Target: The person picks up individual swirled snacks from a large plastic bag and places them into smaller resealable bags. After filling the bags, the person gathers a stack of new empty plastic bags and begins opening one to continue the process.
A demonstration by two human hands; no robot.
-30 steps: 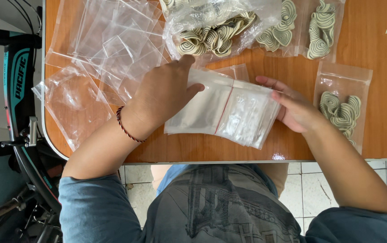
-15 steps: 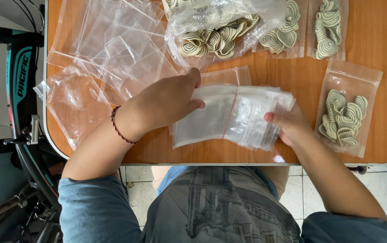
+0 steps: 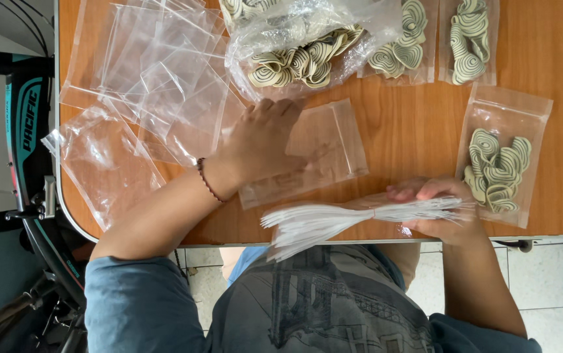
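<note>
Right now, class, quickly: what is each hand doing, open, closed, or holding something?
Left hand: open, palm down on an empty clear bag lying on the table.
Right hand: closed, gripping a stack of clear bags edge-on.

So my right hand (image 3: 442,212) is pinching a fanned stack of clear zip bags (image 3: 334,221) edge-on at the bottom middle. My left hand (image 3: 262,140) lies flat on one empty clear bag (image 3: 334,147) in the centre. A messy pile of empty clear bags (image 3: 144,72) fills the upper left. A big crinkled bag of pale swirl pieces (image 3: 301,46) sits top centre, with a small filled packet (image 3: 500,163) on the right.
</note>
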